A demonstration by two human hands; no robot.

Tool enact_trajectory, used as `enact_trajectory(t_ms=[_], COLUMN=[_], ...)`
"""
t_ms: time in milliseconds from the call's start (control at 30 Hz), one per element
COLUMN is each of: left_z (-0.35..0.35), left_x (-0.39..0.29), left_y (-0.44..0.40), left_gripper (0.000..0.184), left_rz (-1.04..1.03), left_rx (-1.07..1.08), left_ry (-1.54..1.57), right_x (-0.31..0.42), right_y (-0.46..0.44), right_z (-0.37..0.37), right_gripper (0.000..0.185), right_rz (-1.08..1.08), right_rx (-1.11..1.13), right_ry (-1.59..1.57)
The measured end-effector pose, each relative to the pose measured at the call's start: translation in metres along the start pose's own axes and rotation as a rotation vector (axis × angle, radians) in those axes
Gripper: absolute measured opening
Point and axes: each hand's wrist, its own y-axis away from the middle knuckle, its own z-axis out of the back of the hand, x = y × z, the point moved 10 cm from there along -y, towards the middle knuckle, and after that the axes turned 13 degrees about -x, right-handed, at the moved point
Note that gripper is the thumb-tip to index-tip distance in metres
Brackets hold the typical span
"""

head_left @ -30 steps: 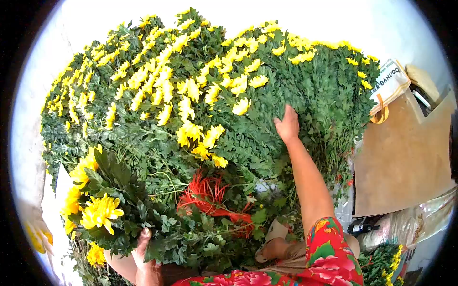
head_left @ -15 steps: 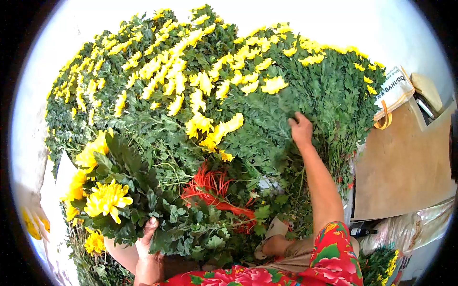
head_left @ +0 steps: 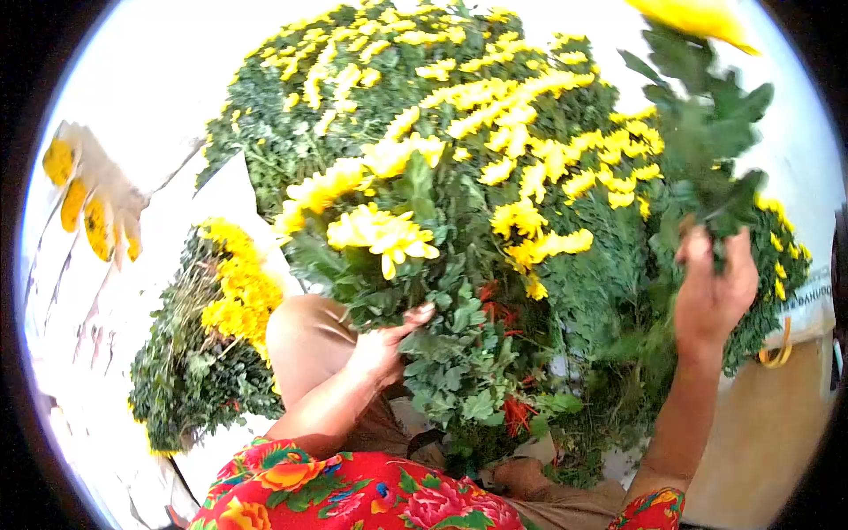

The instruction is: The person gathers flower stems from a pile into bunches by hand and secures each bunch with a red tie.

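My left hand (head_left: 382,350) is closed around the stems of a bunch of yellow chrysanthemums (head_left: 383,235), its blooms fanned out above the thumb and its leaves hanging over my lap. Raised on the right side, my right hand (head_left: 717,287) pinches the stem of a single chrysanthemum (head_left: 711,124) held upright. That flower's yellow head is cut off by the top of the view, and its leaves are blurred. Behind both hands spreads a large heap of chrysanthemums (head_left: 530,132). Red ties (head_left: 517,412) show partly under the leaves beside the bunch.
Another pile of yellow chrysanthemums (head_left: 238,287) lies to the left of my knee. At the right edge are a white bag (head_left: 811,305) with a yellow handle and a brown board (head_left: 751,442). Yellow-and-white material (head_left: 93,194) is at the far left.
My right hand, earlier reaching over the heap, is now raised holding one chrysanthemum. The view has swung left, showing the left-hand pile; my left hand still holds the bunch.
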Motion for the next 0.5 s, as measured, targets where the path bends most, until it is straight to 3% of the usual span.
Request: enact_trajectory(t_ms=[67, 133, 267, 333, 500], left_z=[-0.002, -0.012, -0.004, -0.012, -0.014], left_x=[0.009, -0.034, -0.055, -0.034, -0.062], left_y=[-0.006, 0.011, 0.01, 0.007, 0.029], left_gripper=[0.047, 0.033, 0.038, 0.041, 0.036], left_rz=[0.138, 0.436, 0.286, 0.447, 0.349], left_rx=[0.008, -0.079, -0.081, 0.059, 0.043], left_ry=[0.389, 0.735, 0.861, 1.005, 0.886], right_x=[0.076, 0.121, 0.109, 0.12, 0.149], right_y=[0.013, 0.03, 0.094, 0.118, 0.136], right_z=[-0.022, -0.04, -0.059, -0.07, -0.09], right_gripper=[0.029, 0.038, 0.047, 0.055, 0.055], right_rz=[0.307, 0.286, -0.128, -0.133, -0.02], right_rx=[0.097, 0.262, 0.358, 0.336, 0.285], right_ry=[-0.053, -0.253, -0.587, -0.468, -0.378])
